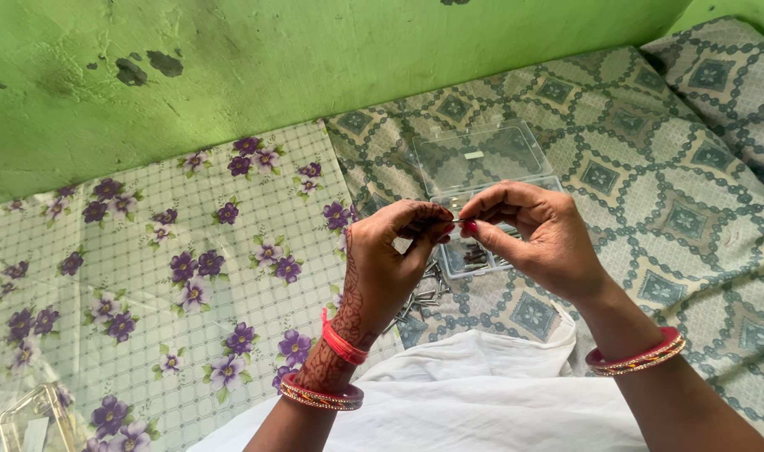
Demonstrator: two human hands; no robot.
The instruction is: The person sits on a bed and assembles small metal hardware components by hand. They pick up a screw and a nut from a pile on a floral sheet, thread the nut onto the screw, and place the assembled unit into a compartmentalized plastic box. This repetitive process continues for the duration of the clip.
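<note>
Both hands are raised above the bedding, fingertips meeting near frame centre. The left hand (390,251), patterned with henna, has thumb and forefinger pinched shut at its 3 o'clock side. The right hand (533,234) answers with thumb and forefinger pinched at its 9 o'clock side. Between the two pinches runs a thin metal pin (460,220), only a short sliver visible; its long axis lies roughly 9-to-3, level across the view. Each hand holds one end, so neither is nearer. Whether the pin is one piece or two being joined cannot be told.

At 6 o'clock just below the pinch point, partly hidden by the right hand, sits a clear plastic box (466,264) with its lid (482,155) hinged open toward 12 o'clock; dark small parts lie inside. A loose heap of similar metal pins (420,301) lies on the cloth at 7 o'clock from the box, just beside it and under the left palm.

A second clear container (30,414) rests well apart at the lower left corner on the floral sheet (148,251).
</note>
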